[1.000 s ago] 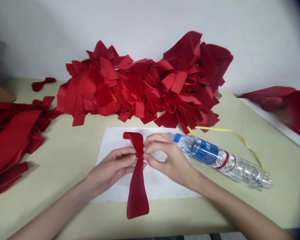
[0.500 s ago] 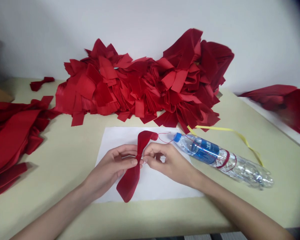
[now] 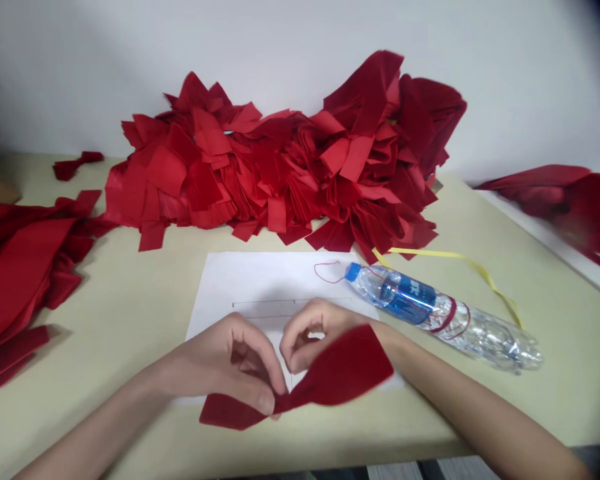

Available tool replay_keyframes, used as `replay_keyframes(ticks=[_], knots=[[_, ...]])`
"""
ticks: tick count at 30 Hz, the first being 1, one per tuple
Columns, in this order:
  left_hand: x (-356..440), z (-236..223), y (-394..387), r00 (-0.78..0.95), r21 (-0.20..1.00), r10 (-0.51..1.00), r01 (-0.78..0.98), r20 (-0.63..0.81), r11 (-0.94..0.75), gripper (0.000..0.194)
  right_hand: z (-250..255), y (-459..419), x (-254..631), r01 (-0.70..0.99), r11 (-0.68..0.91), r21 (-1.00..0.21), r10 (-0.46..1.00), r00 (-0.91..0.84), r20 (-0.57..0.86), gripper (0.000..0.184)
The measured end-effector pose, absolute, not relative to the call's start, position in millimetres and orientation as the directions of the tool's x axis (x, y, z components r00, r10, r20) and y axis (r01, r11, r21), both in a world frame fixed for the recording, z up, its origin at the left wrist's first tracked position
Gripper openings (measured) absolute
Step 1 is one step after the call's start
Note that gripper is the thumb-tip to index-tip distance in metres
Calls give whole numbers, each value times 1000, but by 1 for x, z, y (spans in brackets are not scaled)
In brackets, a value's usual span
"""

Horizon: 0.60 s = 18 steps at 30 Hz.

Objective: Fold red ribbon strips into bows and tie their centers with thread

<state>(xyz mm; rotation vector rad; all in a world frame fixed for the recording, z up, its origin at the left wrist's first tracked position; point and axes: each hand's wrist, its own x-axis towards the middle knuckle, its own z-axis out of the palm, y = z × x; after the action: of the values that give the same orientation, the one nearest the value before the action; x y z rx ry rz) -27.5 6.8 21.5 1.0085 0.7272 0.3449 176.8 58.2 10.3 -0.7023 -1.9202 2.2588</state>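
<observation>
A red velvety ribbon piece [image 3: 353, 367], narrow and gathered at its middle, is pinched there between the thumb and fingers of my left hand [image 3: 230, 363]. It lies nearly sideways above the front edge of the paper, its wider end to the right. My right hand [image 3: 317, 330] is close by, behind the ribbon, with thumb and forefinger pressed together. What that pinch holds, if anything, is too small to make out. Under both hands is a white sheet of paper [image 3: 215, 280] with thin drawn lines.
A clear plastic bottle [image 3: 490, 337] with red thread wound round it lies to the right, beside a yellow strap [image 3: 490, 280]. Red ribbon pieces [image 3: 275, 173] are heaped at the back. More ribbon [image 3: 25, 267] lies left, and a red pile [image 3: 570, 200] on the right.
The ribbon has turned from upright to nearly sideways and come down towards the table's front edge with my left hand. My right hand has stayed near it, fingers still pinched.
</observation>
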Motion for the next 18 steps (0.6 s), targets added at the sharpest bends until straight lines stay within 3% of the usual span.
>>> replay_keyframes(ticks=[3,6,11,15,18], knots=[[-27,19,5,727,893,549,201,-411,403,12,9,56,174,266,-74,-961,268,-923,-276,21],[-24,15,4,659,881,596,250,-458,401,10,19,52,173,326,183,-927,355,-902,-247,16],[-24,14,9,493,886,739,199,-460,419,9,45,33,170,485,579,-655,585,-807,-80,13],[-27,20,14,353,897,825,194,-441,397,15,47,20,170,564,710,-421,647,-759,74,15],[-29,20,13,279,900,857,182,-433,396,19,41,18,171,583,737,-342,660,-730,177,17]])
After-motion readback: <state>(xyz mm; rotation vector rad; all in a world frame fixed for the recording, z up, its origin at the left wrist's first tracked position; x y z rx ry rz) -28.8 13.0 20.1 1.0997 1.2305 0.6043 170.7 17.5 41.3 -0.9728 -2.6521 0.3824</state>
